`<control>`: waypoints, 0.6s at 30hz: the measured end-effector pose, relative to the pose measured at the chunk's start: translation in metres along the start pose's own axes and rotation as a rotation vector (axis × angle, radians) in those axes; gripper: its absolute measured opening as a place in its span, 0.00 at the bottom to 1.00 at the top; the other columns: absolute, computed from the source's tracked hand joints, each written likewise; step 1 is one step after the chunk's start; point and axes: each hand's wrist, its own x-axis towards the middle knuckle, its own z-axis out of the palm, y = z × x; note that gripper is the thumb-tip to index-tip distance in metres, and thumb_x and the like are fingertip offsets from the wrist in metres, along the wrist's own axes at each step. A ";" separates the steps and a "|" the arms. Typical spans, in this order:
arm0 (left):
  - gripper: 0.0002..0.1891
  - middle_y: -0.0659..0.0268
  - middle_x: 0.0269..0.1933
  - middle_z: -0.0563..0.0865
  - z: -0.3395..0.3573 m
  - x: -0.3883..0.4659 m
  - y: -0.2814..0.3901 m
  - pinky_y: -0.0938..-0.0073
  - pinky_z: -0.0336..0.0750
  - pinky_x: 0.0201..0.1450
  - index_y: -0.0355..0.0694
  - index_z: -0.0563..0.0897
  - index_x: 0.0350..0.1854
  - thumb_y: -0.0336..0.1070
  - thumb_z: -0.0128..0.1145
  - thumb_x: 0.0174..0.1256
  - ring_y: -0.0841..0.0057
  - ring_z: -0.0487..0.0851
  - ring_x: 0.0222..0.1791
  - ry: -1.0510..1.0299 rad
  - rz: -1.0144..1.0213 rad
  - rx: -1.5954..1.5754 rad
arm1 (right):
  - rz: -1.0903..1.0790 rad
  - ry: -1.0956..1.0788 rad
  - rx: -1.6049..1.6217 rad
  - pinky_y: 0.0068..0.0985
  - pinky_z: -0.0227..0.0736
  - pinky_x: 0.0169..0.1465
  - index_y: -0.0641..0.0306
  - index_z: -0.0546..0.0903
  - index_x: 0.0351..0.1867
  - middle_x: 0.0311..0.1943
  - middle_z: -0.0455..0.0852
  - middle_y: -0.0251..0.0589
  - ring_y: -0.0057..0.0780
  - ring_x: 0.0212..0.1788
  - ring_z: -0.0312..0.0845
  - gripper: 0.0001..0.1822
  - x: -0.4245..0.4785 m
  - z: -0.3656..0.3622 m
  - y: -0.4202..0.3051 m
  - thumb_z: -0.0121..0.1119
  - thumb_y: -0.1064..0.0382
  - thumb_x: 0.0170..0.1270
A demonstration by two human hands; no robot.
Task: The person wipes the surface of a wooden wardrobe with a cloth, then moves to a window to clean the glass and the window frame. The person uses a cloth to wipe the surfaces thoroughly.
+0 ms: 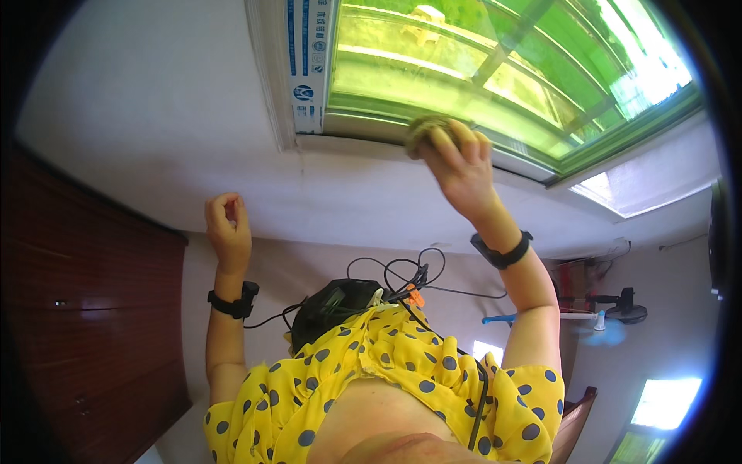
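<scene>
My right hand (461,168) grips a crumpled olive-brown cloth or sponge (426,130) with bent fingers. The cloth lies over the lower edge of a metal window frame (365,126), beneath green-tinted window glass (406,87); whether it presses on the frame cannot be told. My left hand (228,223) is raised before the pale wall, apart from the window, its fingers curled in and nothing plain to see in them. Both wrists wear a black strap with a small device (503,250). Printed protective film (306,69) covers the frame's left side.
A dark red wooden cabinet or door (98,301) is at the left. Looped black cables (414,269) run from a black pouch (333,307) at my waist, near an orange clip (415,294). Fans (629,307) and another bright window (666,403) are at the right.
</scene>
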 end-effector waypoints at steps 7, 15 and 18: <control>0.07 0.61 0.40 0.81 0.026 0.009 0.028 0.73 0.77 0.38 0.36 0.80 0.45 0.21 0.61 0.68 0.73 0.80 0.34 -0.081 0.084 -0.158 | -0.276 0.021 -0.009 0.36 0.69 0.59 0.55 0.90 0.40 0.58 0.77 0.35 0.40 0.62 0.70 0.14 0.087 0.046 -0.061 0.65 0.59 0.52; 0.08 0.62 0.40 0.81 0.027 0.002 0.027 0.73 0.76 0.39 0.36 0.80 0.45 0.21 0.62 0.68 0.73 0.79 0.33 -0.099 0.065 -0.152 | -0.215 0.053 -0.026 0.33 0.67 0.57 0.55 0.90 0.38 0.54 0.77 0.33 0.36 0.60 0.68 0.13 0.070 0.052 -0.046 0.63 0.58 0.51; 0.08 0.62 0.40 0.81 0.026 0.005 0.025 0.73 0.76 0.40 0.36 0.80 0.45 0.21 0.62 0.68 0.73 0.79 0.33 -0.105 0.081 -0.147 | -0.160 -0.028 -0.036 0.36 0.67 0.57 0.55 0.90 0.40 0.56 0.77 0.32 0.37 0.61 0.69 0.14 0.048 0.028 -0.026 0.63 0.58 0.52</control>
